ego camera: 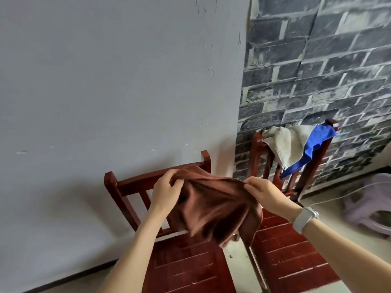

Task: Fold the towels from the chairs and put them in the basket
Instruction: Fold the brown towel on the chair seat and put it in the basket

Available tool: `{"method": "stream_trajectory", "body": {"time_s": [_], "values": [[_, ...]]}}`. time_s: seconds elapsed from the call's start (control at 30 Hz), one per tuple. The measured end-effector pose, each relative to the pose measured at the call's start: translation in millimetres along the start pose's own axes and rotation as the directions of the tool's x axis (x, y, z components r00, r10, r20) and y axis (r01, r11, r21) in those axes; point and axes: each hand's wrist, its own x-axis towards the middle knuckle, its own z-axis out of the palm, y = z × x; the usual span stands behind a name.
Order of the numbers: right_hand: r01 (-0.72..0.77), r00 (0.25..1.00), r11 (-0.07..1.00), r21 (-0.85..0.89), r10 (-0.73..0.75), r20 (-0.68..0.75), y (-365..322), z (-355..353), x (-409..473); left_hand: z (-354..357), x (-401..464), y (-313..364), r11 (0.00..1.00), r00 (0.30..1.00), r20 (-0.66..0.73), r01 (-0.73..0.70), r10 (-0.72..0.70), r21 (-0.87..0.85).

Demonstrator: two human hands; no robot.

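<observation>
Brown terry bunches between curled fingers: the left hand (166,190) grips one upper edge of the brown towel (213,210), fingers folded over the cloth, and the right hand (264,192) pinches the opposite edge between thumb and fingertips, a pale watch (304,219) on its wrist. Between the two hands the towel sags in loose folds, hanging in front of the backrest of the near chair (118,187) and above its dark red slatted seat. Just beside it stands a second red chair (296,261), its seat almost touching the first; over its top rail lie a beige towel (289,144) and a blue towel (315,149), the blue one overlapping the beige. Behind the near chair rises a plain grey wall (105,81), cracked near the corner, meeting brick-patterned wallpaper (328,60). A pale plastic stool (368,208) sits on the light floor at the right.
</observation>
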Motion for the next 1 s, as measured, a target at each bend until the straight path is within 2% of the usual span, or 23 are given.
{"method": "stream_trajectory", "body": {"time_s": [0.07,0.13,0.17,0.3,0.37,0.43,0.5,0.53,0.6,0.67,0.7,0.77,0.87,1.0], "values": [[0.099,0.995,0.994,0.042,-0.098,-0.009,-22,-1,9,-4,-7,-3,0.991,0.990,0.137,-0.056,0.039,0.121],[0.217,0.974,0.975,0.042,-0.219,0.056,-52,2,17,3,-14,3,0.986,0.950,0.302,-0.123,0.083,0.115],[0.255,0.962,0.966,0.027,-0.257,0.093,-64,6,20,8,-16,8,0.986,0.939,0.330,-0.136,0.099,0.093],[0.321,0.942,0.947,0.011,-0.320,0.098,-89,4,24,18,-18,18,0.996,0.966,0.241,-0.089,0.090,-0.016],[0.306,0.950,0.952,0.018,-0.307,0.067,-87,-3,21,20,-20,19,0.996,0.966,0.243,-0.082,0.090,-0.041],[0.251,0.967,0.967,0.037,-0.249,-0.048,-74,-4,17,25,-20,20,0.996,0.969,0.237,-0.060,0.072,-0.058],[0.137,0.970,0.989,0.059,-0.121,-0.209,-49,5,8,31,-18,22,0.999,0.980,0.198,-0.027,0.034,-0.038],[0.065,0.969,0.994,0.083,-0.043,-0.244,-33,13,-1,34,-18,24,1.000,0.983,0.180,-0.018,0.019,-0.007],[-0.068,0.985,0.992,0.109,0.084,-0.153,2,36,-24,40,-18,27,0.999,0.987,0.158,-0.025,0.017,0.046],[-0.195,0.978,0.977,0.085,0.188,0.087,33,63,-50,43,-20,30,0.997,0.988,0.149,-0.038,0.027,0.070],[-0.233,0.956,0.971,0.059,0.217,0.198,43,76,-60,43,-23,31,0.997,0.988,0.150,-0.037,0.027,0.067],[-0.240,0.920,0.970,0.026,0.219,0.325,51,98,-70,41,-28,32,0.999,0.989,0.149,-0.018,0.012,0.034],[-0.200,0.919,0.979,0.042,0.172,0.355,40,127,-68,30,-34,29,1.000,0.996,0.089,0.011,-0.012,0.016],[-0.200,0.950,0.979,0.028,0.187,0.248,21,157,-50,4,-39,21,0.980,0.991,0.063,0.129,-0.121,-0.149]]}}
